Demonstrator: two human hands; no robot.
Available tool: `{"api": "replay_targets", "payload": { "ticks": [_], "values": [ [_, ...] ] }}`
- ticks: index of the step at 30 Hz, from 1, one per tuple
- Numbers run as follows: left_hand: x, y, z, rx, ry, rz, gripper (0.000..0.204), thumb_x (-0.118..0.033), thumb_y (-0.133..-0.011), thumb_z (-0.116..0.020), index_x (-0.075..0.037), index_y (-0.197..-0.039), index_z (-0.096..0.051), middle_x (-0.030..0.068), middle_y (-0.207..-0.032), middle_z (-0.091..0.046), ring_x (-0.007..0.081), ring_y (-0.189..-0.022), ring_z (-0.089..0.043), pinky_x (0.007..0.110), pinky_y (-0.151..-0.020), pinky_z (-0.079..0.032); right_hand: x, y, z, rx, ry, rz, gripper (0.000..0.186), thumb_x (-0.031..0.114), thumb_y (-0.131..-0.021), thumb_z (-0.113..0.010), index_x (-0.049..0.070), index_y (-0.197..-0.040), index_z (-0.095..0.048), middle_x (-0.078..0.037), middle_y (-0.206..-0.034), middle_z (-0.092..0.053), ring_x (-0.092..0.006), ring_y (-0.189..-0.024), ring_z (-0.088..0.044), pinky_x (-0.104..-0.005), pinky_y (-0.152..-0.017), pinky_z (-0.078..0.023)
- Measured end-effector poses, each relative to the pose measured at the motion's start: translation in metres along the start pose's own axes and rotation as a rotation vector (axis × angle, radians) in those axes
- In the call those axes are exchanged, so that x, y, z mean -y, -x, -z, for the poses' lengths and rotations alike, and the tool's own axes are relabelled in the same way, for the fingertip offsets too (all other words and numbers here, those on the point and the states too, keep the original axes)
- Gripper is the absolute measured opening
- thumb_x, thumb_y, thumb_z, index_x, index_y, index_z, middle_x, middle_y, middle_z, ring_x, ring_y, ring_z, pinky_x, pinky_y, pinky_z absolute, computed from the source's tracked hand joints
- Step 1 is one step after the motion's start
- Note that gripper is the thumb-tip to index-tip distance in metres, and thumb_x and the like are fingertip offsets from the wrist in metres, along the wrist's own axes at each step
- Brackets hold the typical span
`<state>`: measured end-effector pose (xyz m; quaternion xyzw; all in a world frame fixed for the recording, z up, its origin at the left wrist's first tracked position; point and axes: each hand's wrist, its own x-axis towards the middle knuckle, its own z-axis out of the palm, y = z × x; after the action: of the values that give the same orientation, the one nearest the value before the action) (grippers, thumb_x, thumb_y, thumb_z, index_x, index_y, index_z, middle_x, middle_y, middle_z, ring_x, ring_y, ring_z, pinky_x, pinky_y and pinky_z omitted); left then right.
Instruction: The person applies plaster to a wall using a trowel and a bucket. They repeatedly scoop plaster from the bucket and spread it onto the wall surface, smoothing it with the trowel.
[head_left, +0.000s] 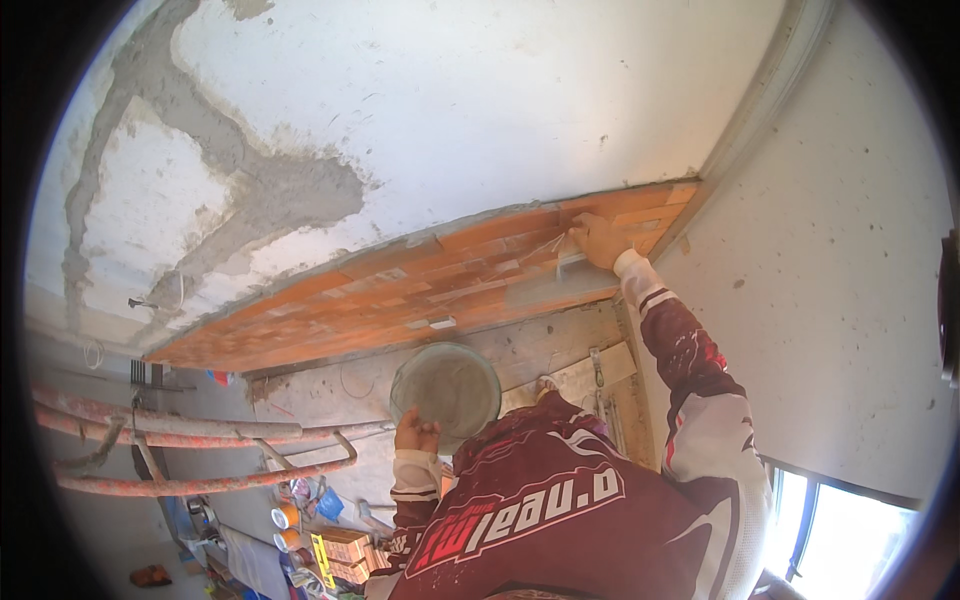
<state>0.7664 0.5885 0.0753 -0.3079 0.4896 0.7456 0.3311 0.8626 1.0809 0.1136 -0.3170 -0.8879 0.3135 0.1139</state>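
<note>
My right hand is raised to the orange tiles on the wall, near their upper right edge, its fingers bent and closed; whatever they hold is too small to make out. Thin pale strands or lines lie just left of it. My left hand is lower, in front of the round bucket of grey material, with its fingers loosely curled and apart and nothing visible in it. Above the tiles, the white wall has grey patched channels on the left.
A red-spattered metal frame stands at left. Boxes, orange rolls and tools lie on the floor below it. Long tools and a board lie right of the bucket. A plain wall and window are at right.
</note>
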Motion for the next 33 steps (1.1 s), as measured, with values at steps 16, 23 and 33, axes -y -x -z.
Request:
{"api": "replay_targets", "payload": {
  "ticks": [16,23,33],
  "values": [
    [0.002,-0.001,0.017,-0.052,0.07,-0.017,0.016,-0.019,-0.082,-0.062,-0.015,-0.081,-0.047,-0.0002,-0.058,-0.039,0.0145,-0.052,-0.043,0.036,-0.062,-0.044,0.041,-0.001,0.025,-0.03,-0.107,0.027,0.03,0.031,-0.088,-0.046,0.008,-0.099,-0.062,-0.019,-0.098,-0.062,-0.0397,-0.093,-0.056,-0.0456,-0.081,-0.044],
    [0.001,-0.001,0.016,-0.063,0.076,0.013,0.009,-0.018,-0.082,-0.057,-0.014,-0.085,-0.05,0.0,-0.067,-0.049,0.0149,-0.052,-0.045,0.036,-0.058,-0.045,0.048,0.045,0.03,-0.169,-0.064,0.052,0.028,0.027,-0.089,-0.047,0.004,-0.096,-0.062,-0.019,-0.094,-0.063,-0.0383,-0.089,-0.057,-0.0425,-0.076,-0.045],
    [0.002,-0.008,0.008,0.018,0.013,-0.012,0.009,-0.018,-0.085,-0.057,-0.014,-0.088,-0.05,-0.0011,-0.069,-0.044,0.0141,-0.057,-0.043,0.036,-0.064,-0.043,-0.023,0.114,-0.004,0.149,0.248,-0.462,0.049,0.046,-0.083,-0.054,0.0,-0.095,-0.063,-0.024,-0.097,-0.063,-0.0382,-0.094,-0.059,-0.0445,-0.082,-0.045]
  ]
}}
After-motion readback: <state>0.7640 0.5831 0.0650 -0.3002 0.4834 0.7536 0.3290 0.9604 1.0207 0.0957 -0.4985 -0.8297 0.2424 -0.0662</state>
